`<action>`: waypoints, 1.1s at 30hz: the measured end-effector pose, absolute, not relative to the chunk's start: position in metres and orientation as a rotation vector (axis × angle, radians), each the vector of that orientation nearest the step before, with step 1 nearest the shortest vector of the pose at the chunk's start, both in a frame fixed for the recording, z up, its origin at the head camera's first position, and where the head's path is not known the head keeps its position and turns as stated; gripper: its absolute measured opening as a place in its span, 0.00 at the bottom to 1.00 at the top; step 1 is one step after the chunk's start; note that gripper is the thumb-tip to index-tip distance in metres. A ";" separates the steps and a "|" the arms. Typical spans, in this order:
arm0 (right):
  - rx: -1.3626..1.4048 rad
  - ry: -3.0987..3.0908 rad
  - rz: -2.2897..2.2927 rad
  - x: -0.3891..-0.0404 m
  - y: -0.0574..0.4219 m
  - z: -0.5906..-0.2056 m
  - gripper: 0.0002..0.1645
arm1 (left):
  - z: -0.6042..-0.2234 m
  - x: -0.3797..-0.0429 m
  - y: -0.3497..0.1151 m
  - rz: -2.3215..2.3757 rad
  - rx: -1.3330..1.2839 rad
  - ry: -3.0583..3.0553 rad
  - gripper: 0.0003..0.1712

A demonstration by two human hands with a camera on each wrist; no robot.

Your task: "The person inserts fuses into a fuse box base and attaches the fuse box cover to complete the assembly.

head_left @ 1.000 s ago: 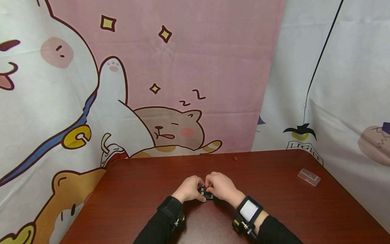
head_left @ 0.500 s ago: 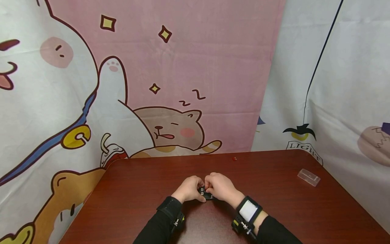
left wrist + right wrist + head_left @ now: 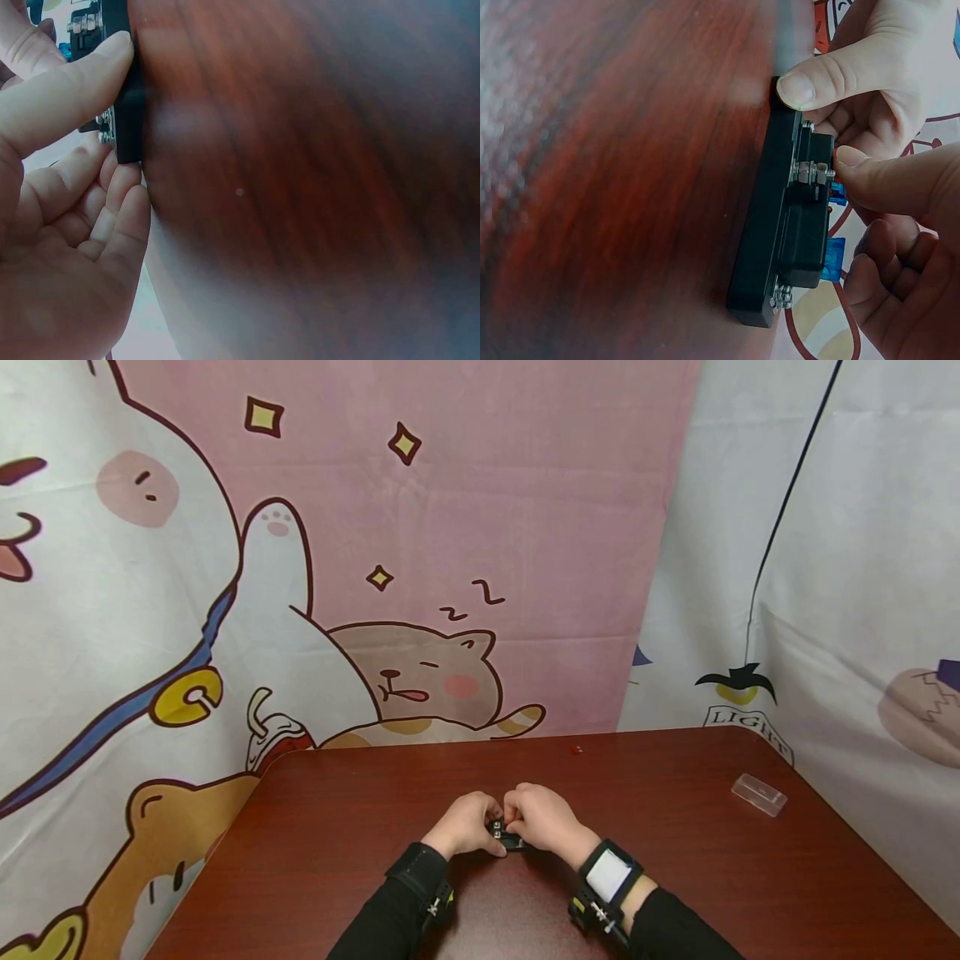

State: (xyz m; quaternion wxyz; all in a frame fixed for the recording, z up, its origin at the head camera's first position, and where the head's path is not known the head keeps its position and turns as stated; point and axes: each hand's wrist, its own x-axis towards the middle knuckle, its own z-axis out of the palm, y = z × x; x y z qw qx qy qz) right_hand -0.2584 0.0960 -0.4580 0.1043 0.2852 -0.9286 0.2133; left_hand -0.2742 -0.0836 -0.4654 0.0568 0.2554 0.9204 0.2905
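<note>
A black fuse block [image 3: 806, 225] with metal screw terminals stands on the table between both hands. Blue blade fuses [image 3: 834, 259] sit in its top. My left hand [image 3: 467, 824] grips the end of its base, the thumb [image 3: 90, 79] lying along one side and the fingers at the far side and end. Over the block, my right hand [image 3: 547, 820] pinches with thumb and curled fingers at the top. A sliver of a red fuse [image 3: 836, 159] shows at the right thumb's tip; the rest of it is hidden. Between the hands in the head view, the block is mostly covered.
A clear plastic cover [image 3: 759, 795] lies toward the right side of the brown table [image 3: 360, 810]. Small red pieces [image 3: 576, 750] lie near the back edge. A printed cloth [image 3: 450, 527] hangs behind the table.
Both hands keep nearly the same place and hold on the fuse block. The head view has shifted very slightly.
</note>
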 end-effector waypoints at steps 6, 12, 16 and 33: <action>0.832 -2.763 0.647 -0.259 0.095 -0.457 0.16 | -0.465 -0.273 -0.084 0.893 0.781 2.790 0.23; 0.828 -2.780 0.675 -0.261 0.095 -0.457 0.15 | -0.464 -0.273 -0.084 0.899 0.779 2.789 0.23; 0.821 -2.779 0.684 -0.262 0.095 -0.456 0.16 | -0.463 -0.274 -0.084 0.914 0.781 2.784 0.23; 0.851 -2.793 0.662 -0.262 0.097 -0.454 0.15 | -0.464 -0.274 -0.083 0.908 0.759 2.786 0.23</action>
